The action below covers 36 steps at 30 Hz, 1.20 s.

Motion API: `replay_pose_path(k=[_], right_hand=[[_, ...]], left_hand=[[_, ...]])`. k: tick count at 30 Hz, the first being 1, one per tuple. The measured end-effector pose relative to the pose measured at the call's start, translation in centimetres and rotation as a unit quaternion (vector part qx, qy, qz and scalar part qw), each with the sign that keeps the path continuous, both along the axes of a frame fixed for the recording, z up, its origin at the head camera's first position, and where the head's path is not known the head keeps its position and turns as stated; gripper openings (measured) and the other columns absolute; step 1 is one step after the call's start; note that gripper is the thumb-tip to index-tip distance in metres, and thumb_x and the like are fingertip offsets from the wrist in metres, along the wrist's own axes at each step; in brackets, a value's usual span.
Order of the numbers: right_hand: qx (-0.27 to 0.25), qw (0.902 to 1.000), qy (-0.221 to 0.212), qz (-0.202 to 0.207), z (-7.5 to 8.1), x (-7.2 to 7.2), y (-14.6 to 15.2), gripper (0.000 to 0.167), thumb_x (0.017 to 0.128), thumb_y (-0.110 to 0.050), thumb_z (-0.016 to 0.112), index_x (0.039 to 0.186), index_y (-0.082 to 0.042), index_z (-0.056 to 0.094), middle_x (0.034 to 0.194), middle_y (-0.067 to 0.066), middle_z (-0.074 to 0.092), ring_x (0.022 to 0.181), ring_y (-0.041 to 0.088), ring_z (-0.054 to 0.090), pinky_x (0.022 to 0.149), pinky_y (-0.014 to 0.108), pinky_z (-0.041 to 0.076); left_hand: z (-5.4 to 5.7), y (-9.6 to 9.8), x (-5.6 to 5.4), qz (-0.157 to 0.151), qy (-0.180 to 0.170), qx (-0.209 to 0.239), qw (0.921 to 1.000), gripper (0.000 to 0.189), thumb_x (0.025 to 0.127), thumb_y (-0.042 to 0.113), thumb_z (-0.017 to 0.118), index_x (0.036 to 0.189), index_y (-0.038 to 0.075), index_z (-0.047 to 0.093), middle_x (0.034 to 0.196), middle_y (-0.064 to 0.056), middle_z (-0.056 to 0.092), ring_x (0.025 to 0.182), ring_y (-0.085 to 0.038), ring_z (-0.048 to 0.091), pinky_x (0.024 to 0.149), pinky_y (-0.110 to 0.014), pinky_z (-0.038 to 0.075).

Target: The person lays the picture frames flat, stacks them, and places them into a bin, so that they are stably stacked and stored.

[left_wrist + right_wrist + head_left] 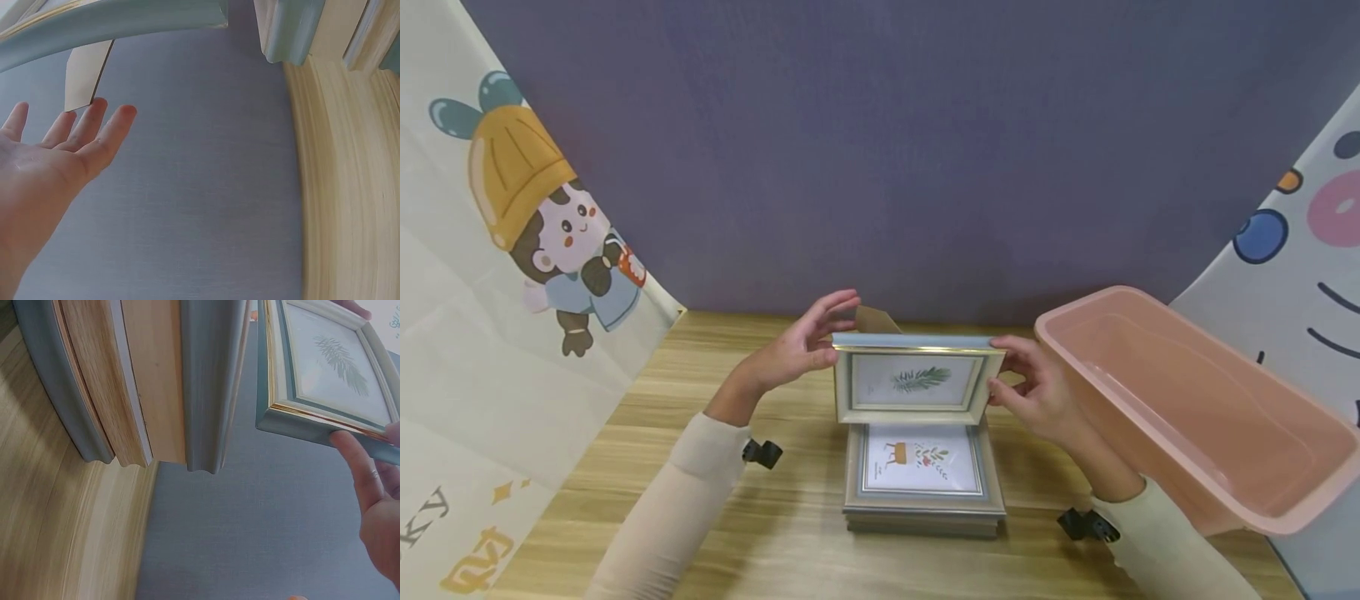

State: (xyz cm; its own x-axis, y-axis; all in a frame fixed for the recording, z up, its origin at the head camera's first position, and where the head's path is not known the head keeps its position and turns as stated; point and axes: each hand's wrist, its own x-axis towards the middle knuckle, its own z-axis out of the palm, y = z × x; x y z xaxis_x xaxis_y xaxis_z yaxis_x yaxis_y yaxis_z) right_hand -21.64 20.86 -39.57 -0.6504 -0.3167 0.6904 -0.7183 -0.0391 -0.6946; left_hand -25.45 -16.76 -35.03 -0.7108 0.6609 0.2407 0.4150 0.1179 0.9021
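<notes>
A picture frame [917, 412] with a green leaf print is raised, tilted up to face me, above a stack of frames. My right hand [1037, 387] grips its right edge between thumb and fingers; in the right wrist view a finger [355, 456] lies along the frame's side. My left hand [790, 354] is at the left edge, fingers spread and mostly straight, thumb close to the frame. Behind the frame a tan support flap [87, 75] sticks out, by the left fingertips. The top frame of the stack [925, 504] shows a potted-plant print.
A pink plastic bin [1172, 454] stands at the right of the wooden table [775, 533]. A dark purple-grey backdrop [880, 167] rises behind the table. Cartoon-printed sheets hang left [445, 267] and right [1292, 308].
</notes>
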Motion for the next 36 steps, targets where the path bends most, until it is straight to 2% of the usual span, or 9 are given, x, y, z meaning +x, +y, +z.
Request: replay_pose_path(k=[5,10,13,15,23,27,32,36], right_hand=[[-0.002,1.0,0.004,0.001,0.0,0.0,0.1,0.062,0.074,0.035,0.057,0.132,0.015,0.047,0.109,-0.003,0.067,0.088,0.009,0.069,0.05,0.029,0.06],[-0.007,0.9999,0.004,0.007,-0.1,-0.1,0.2,0.062,0.074,0.035,0.057,0.131,0.016,0.047,0.109,-0.002,0.067,0.088,0.009,0.07,0.051,0.028,0.06],[-0.009,0.9999,0.002,0.01,-0.1,-0.1,0.2,0.062,0.074,0.035,0.056,0.131,0.016,0.047,0.108,-0.002,0.067,0.088,0.008,0.07,0.051,0.029,0.06],[-0.008,0.9999,0.001,0.01,-0.1,-0.1,0.2,0.062,0.074,0.035,0.056,0.131,0.016,0.047,0.107,-0.001,0.067,0.088,0.009,0.07,0.051,0.029,0.06],[0.012,0.9999,-0.002,-0.005,-0.3,0.0,0.3,0.062,0.074,0.035,0.058,0.132,0.014,0.048,0.107,-0.003,0.065,0.088,0.009,0.069,0.052,0.03,0.061],[0.011,0.9999,-0.007,-0.004,-0.3,0.1,0.2,0.062,0.075,0.035,0.058,0.132,0.013,0.048,0.107,-0.003,0.065,0.088,0.009,0.069,0.052,0.03,0.061],[0.007,0.9999,-0.009,-0.005,-0.3,0.1,0.2,0.062,0.075,0.035,0.058,0.133,0.014,0.048,0.103,-0.002,0.066,0.087,0.007,0.069,0.052,0.029,0.061],[0.001,1.0,-0.005,-0.005,-0.2,0.1,0.2,0.063,0.074,0.036,0.058,0.132,0.015,0.048,0.102,-0.002,0.067,0.086,0.007,0.07,0.052,0.029,0.06]], left_hand=[[0.1,0.2,0.4,0.024,0.004,0.004,0.9997,0.101,0.088,0.064,0.068,0.162,0.016,0.019,0.168,-0.012,0.025,0.147,-0.042,0.036,0.118,-0.066,0.033],[0.4,0.3,1.0,0.054,0.01,0.003,0.9985,0.08,0.097,0.034,0.071,0.159,0.011,0.026,0.163,-0.014,0.033,0.145,-0.041,0.041,0.117,-0.059,0.039],[0.5,0.4,1.4,0.074,0.02,-0.002,0.997,0.071,0.097,0.016,0.069,0.157,0.009,0.032,0.159,-0.015,0.039,0.142,-0.039,0.045,0.115,-0.055,0.043],[0.6,0.5,1.7,0.091,0.031,-0.007,0.9954,0.066,0.097,0.01,0.068,0.155,0.009,0.036,0.155,-0.015,0.044,0.137,-0.036,0.049,0.112,-0.05,0.046],[0.6,1.1,2.7,0.151,0.075,-0.001,0.9856,0.05,0.096,0.002,0.067,0.143,0.002,0.052,0.135,-0.019,0.058,0.111,-0.026,0.06,0.091,-0.029,0.059],[0.7,1.4,3.1,0.168,0.089,-0.002,0.9819,0.042,0.095,0.001,0.068,0.136,-0.001,0.058,0.127,-0.018,0.061,0.106,-0.022,0.063,0.083,-0.029,0.063],[0.8,1.6,3.6,0.171,0.1,0.0,0.9802,0.034,0.095,0.0,0.068,0.129,-0.003,0.062,0.121,-0.017,0.061,0.097,-0.015,0.066,0.074,-0.032,0.065],[0.9,1.8,3.9,0.175,0.11,0.008,0.9783,0.027,0.095,-0.001,0.068,0.122,-0.002,0.066,0.119,-0.017,0.062,0.094,-0.011,0.066,0.072,-0.033,0.065]])
